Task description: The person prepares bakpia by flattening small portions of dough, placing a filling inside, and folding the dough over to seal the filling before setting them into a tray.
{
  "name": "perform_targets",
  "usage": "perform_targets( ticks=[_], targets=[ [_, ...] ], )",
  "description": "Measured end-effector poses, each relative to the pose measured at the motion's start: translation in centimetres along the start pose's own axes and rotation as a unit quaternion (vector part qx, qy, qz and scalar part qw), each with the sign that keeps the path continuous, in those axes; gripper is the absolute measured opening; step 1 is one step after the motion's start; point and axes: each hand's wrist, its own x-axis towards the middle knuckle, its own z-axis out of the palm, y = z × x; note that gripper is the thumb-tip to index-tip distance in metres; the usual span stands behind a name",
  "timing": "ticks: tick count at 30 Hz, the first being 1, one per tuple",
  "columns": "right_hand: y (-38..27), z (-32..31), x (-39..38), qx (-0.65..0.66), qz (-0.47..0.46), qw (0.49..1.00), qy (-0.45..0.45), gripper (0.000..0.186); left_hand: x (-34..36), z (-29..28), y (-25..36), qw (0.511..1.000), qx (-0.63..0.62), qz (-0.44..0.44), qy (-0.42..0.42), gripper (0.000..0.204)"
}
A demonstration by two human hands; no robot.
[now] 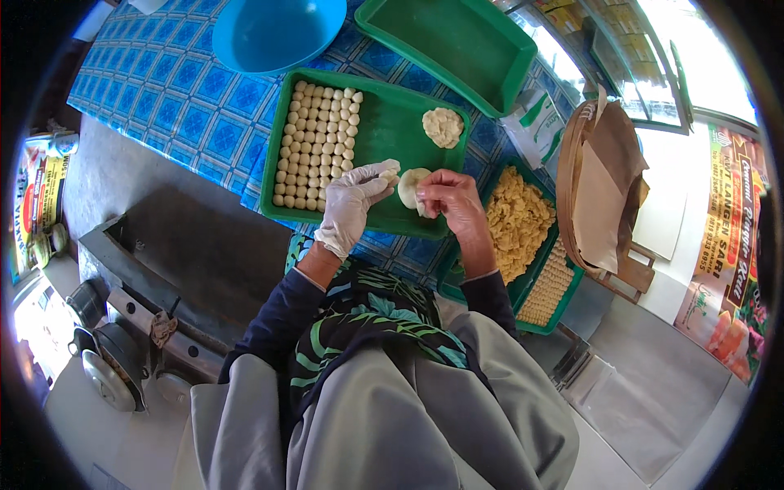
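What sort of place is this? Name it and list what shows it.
Probably a small home food workshop or snack stall. A green tray holds rows of small dough balls, the gloved left hand and bare right hand pinch a dough lump, and a burner stove stands alongside.

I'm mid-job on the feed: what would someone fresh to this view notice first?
Probably the rows of small pale dough balls filling the left side of the green tray at centre. At its near edge, the gloved left hand and bare right hand meet at a dough lump. A bright blue bowl sits behind on the blue patterned tablecloth.
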Motion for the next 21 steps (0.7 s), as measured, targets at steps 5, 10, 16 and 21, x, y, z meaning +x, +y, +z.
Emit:
perform_targets(
  ticks=[5,10,16,21],
  targets=[
    [-0.9,1.2,0.1,0.132,-0.011,0.991,-0.012,0.013,0.0,1.4,0.1,0.999,0.048,0.026,0.001,0.029],
    [0.2,1.4,1.3,0.145,0.019,0.989,-0.036,0.013,0.1,1.2,0.2,0.992,0.117,0.041,-0.01,0.027],
    [0.7,1.6,1.6,0.138,0.057,0.989,-0.019,0.012,0.3,0.4,-0.2,0.985,0.17,0.033,-0.01,0.028],
    [1.0,2.1,1.2,0.002,-0.066,0.998,-0.001,0.008,0.0,0.9,-0.1,0.997,0.071,-0.035,0.007,0.027]
  ],
)
